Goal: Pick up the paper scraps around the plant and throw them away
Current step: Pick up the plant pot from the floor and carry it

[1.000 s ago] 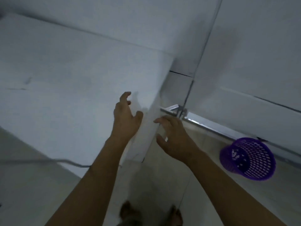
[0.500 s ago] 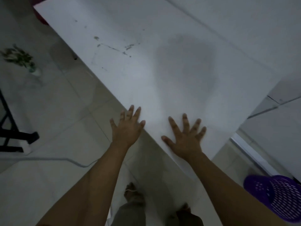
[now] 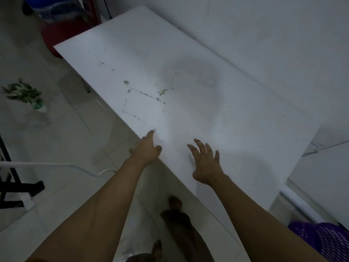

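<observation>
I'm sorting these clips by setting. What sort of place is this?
Probably a plain indoor room, home or workroom: a tiled floor, a bare white table against a white wall, a small potted plant on the floor and a purple plastic basket.

Left hand (image 3: 148,148), right hand (image 3: 205,163) outstretched, empty, fingers spread.

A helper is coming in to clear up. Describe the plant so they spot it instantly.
Start at the big white table and look to the tiled floor off its left side. There stands a small plant, leaves green and white, in a little pale pot. It is the only green thing on that floor.
</observation>
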